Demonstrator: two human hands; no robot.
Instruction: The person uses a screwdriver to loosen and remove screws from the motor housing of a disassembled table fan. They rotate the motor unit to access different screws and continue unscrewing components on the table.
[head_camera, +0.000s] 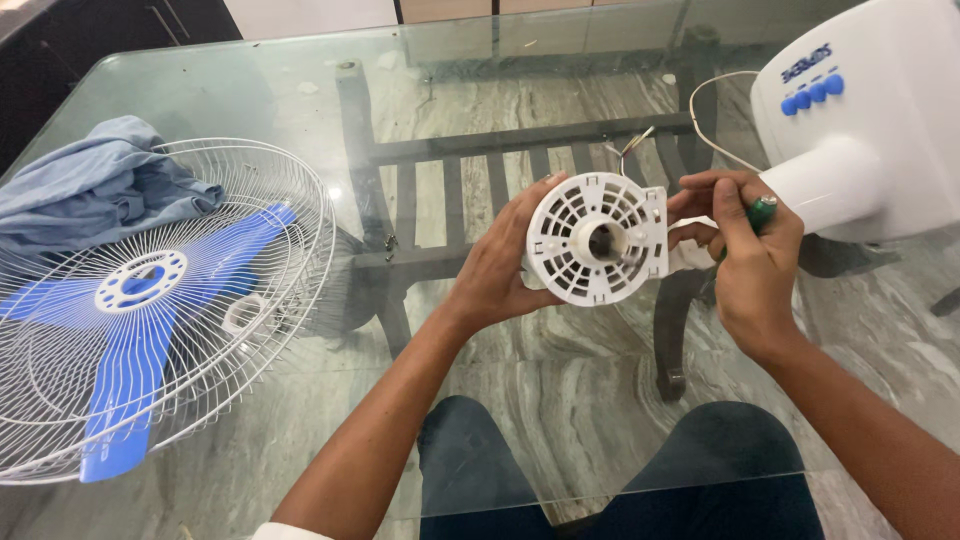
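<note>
Left hand (500, 265): my fingers clasp the white vented motor housing (598, 238) from its left edge, thumb over the upper rim, holding it up above the glass table (420, 90).
Right hand (752, 255): clenched around a green-handled tool (760, 212), probably a screwdriver; its tip is hidden behind the housing, just left of my knuckles.
Motor housing: between both hands, round grille face and central shaft hole turned towards me; thin wires (635, 143) rise behind it.
Fan body (870, 110): white, with blue buttons, just beyond my right hand, lying on the table.
Guard and blue blades (140, 300): well to the left of my left hand, lying flat beside a blue cloth (95, 185).
Progress, as I judge it: fan already stripped of guard, blades and front housing; wiring work apparently unfinished.
</note>
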